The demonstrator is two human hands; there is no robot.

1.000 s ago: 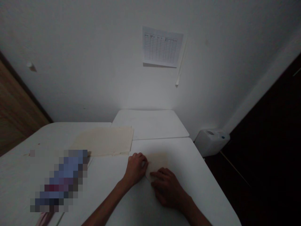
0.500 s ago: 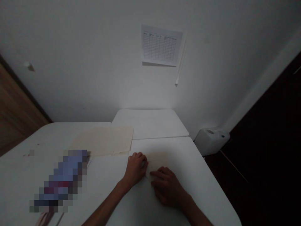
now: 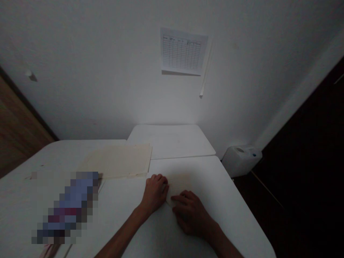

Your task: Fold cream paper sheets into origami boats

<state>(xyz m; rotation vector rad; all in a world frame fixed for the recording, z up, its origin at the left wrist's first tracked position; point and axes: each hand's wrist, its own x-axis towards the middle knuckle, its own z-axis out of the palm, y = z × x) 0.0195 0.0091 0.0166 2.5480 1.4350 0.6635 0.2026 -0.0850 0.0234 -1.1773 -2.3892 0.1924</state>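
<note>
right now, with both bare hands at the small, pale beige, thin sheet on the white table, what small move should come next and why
Probably a light press of the right hand's index finger along the small, pale beige sheet's left side: that fingertip is already there, and the left hand, fingers curled at the same side, could steady it.

Head view, from above: near, facing forward, down across white table [image 3: 220, 190] toward wall [image 3: 107, 71].

pale sheets [image 3: 179, 181] lie on the white table [image 3: 231, 193].
</note>
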